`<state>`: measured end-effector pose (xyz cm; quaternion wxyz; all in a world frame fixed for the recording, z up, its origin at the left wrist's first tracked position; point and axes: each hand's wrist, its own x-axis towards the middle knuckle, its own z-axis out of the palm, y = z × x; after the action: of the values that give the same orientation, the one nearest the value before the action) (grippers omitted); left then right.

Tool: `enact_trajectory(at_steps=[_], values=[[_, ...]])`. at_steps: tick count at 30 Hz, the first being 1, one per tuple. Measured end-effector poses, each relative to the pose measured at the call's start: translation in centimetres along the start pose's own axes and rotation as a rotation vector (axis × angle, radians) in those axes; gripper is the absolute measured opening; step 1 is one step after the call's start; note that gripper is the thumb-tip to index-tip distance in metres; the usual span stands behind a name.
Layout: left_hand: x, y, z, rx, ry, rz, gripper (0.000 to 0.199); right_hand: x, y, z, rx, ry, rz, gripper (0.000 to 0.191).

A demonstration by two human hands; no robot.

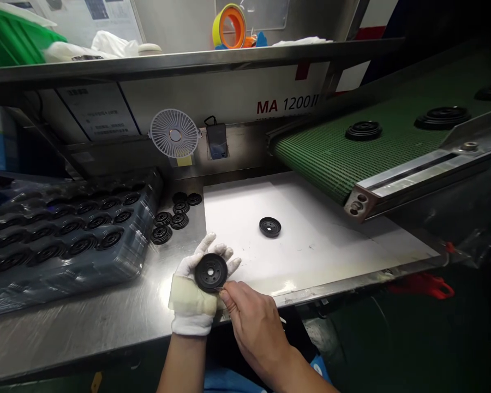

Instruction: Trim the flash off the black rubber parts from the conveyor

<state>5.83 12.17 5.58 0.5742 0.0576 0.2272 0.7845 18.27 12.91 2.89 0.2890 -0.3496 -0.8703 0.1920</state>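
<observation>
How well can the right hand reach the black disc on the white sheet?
Probably yes: the right hand is near the black disc, and nothing stands between them on the white sheet. The gloved left hand is off to one side.

Black rubber disc (211, 272) held flat on the fingers of a white-gloved left hand (194, 289), bare right hand (256, 327) at its lower rim.

Right fingertips (225, 297) pinched against the edge, anything between them too small to tell. Just ahead, a second disc (270, 227) on a white sheet (323, 240); a loose group of discs (172, 218) on the stainless steel bench (106, 322), beside a plastic-wrapped tray (141, 256) of more; others on a green conveyor belt (323, 158) at upper right.
</observation>
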Motion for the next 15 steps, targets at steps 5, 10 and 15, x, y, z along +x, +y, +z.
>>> enact_trajectory(at_steps=[5, 10, 15], values=[[0.4, 0.1, -0.5, -0.063, 0.035, 0.042, 0.032, -0.3, 0.9, -2.0, 0.158, -0.006, 0.085, 0.027], [0.2, 0.1, 0.1, -0.078, 0.060, 0.065, 0.027, -1.9, 3.2, -4.8, -0.106, -0.275, 0.059, 0.021], [-0.4, -0.4, 0.9, -0.110, 0.072, 0.018, 0.028, -2.4, 4.2, -6.7, -0.090, -0.189, 0.084, 0.019]])
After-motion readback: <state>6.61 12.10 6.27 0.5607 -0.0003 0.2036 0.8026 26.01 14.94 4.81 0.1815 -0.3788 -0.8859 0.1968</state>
